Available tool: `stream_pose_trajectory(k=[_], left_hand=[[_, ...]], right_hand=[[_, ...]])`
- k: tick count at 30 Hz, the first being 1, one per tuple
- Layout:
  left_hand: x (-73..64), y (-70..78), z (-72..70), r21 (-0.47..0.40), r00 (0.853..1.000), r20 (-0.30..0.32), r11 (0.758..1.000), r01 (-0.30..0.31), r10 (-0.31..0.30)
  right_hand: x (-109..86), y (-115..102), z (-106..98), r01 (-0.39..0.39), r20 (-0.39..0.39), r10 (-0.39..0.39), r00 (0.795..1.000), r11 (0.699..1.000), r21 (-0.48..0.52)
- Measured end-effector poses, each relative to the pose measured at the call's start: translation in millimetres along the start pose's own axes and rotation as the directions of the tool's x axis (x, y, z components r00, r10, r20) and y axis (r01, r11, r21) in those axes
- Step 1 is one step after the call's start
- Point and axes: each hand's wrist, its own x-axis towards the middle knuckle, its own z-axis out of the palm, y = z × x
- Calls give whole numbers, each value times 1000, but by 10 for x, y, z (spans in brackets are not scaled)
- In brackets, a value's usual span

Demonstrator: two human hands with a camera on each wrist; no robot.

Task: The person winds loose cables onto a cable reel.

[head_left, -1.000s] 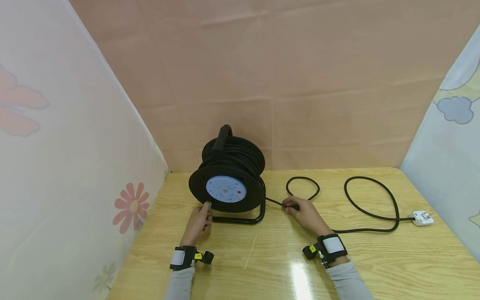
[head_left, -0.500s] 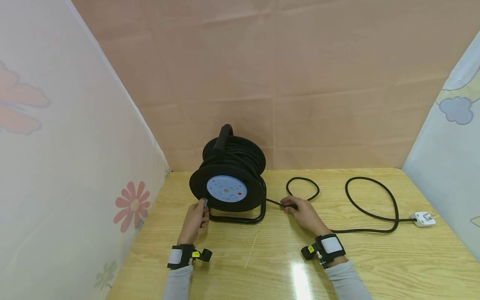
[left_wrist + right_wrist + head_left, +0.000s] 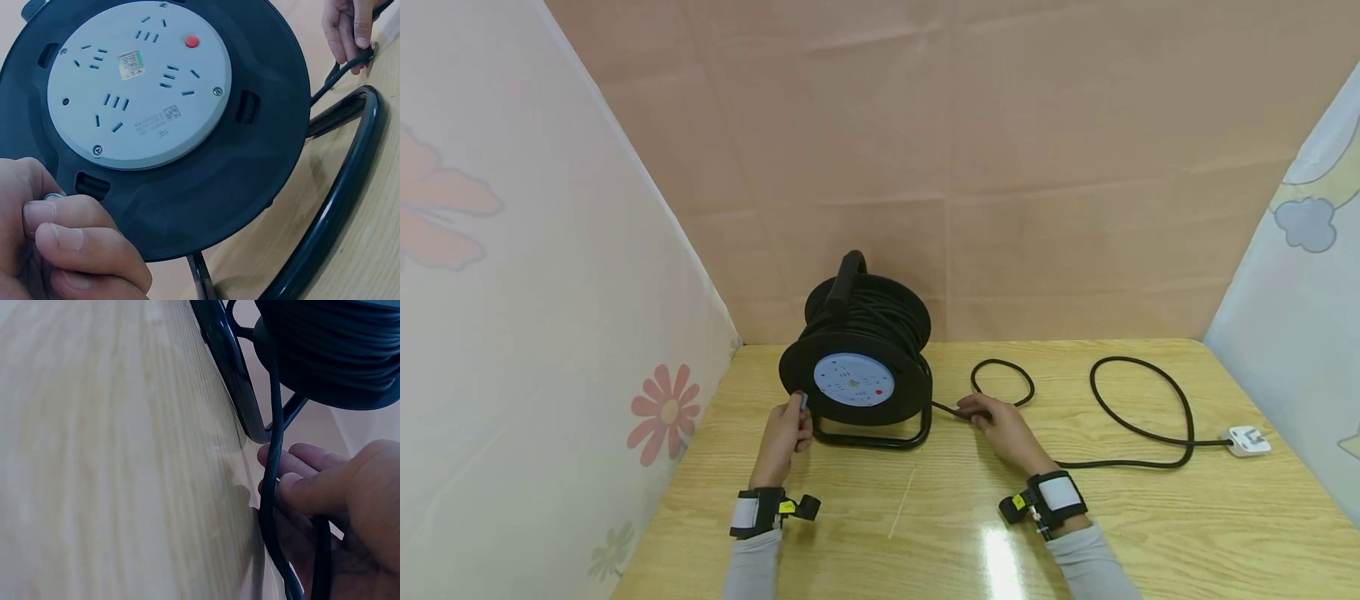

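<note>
A black cable reel (image 3: 853, 367) stands on the table, its round pale socket panel (image 3: 140, 84) facing forward with a red button on it. My left hand (image 3: 784, 433) grips a small greyish knob (image 3: 804, 401) at the lower left edge of the reel's face. Curled fingers (image 3: 81, 240) hide most of that knob in the left wrist view. To the right of the reel, my right hand (image 3: 1006, 427) holds the black cable (image 3: 270, 494) loosely between thumb and fingers, close above the tabletop. The cable runs from that hand to the wound drum.
The loose cable (image 3: 1120, 463) loops over the right part of the table (image 3: 917, 517) and ends in a white plug (image 3: 1249, 441). The reel's tubular stand (image 3: 872, 442) rests on the wood. A brown backdrop and patterned side sheets enclose the table.
My left hand has moved left and slightly up with the knob, and the reel's face has turned a little clockwise. The right hand has shifted slightly left with the cable.
</note>
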Motion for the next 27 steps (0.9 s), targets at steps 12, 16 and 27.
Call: stream_pose_trajectory(k=[12, 16, 27], left_hand=[[-2, 54, 9, -34, 999, -26, 999, -42, 41], [-6, 91, 10, -43, 998, -33, 998, -45, 44], [5, 174, -8, -54, 998, -32, 997, -49, 47]], right_hand=[[13, -16, 13, 107, -40, -107, 993, 994, 1], [17, -9, 25, 112, -40, -114, 993, 993, -29], [14, 17, 11, 114, -24, -114, 993, 993, -14]])
